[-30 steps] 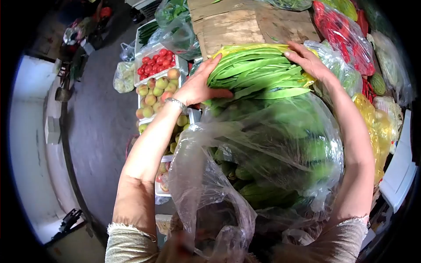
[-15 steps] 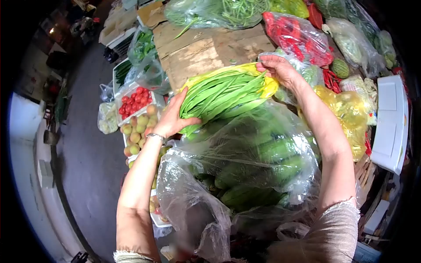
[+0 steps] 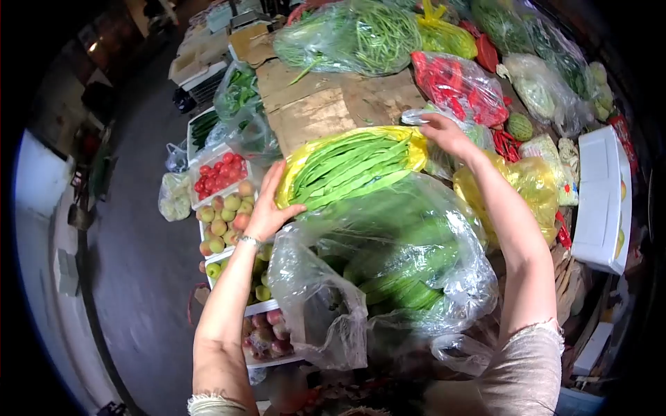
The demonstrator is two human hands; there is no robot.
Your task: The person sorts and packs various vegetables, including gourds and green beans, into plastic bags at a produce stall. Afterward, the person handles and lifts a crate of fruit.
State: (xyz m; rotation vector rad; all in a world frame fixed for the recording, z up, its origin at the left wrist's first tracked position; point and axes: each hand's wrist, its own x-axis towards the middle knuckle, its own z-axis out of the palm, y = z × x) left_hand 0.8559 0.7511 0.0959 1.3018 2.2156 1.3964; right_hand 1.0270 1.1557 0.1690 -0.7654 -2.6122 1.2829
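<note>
Flat green beans [image 3: 354,166] lie side by side in a yellow plastic bag [image 3: 293,161], its mouth spread wide. My left hand [image 3: 269,206] grips the bag's left end, thumb over the near edge and fingers along the outer side. At the far right corner of the bag is my right hand [image 3: 449,139], its bent fingers at the yellow rim; part of their contact is hidden. Just in front, a large clear plastic bag [image 3: 319,305] holds long green vegetables [image 3: 409,267], blurred by the plastic.
Cardboard [image 3: 305,100] lies beyond the beans. To the left stand boxes of tomatoes [image 3: 220,173], peaches [image 3: 225,215] and other fruit. Bags of green beans [image 3: 381,38] and red peppers [image 3: 458,87] lie at the back. A white foam box [image 3: 600,197] stands at right.
The yellow bag with the beans sits lower in view and is spread wider, its beans facing up more. Both hands have moved down with it. The view has shifted slightly.
</note>
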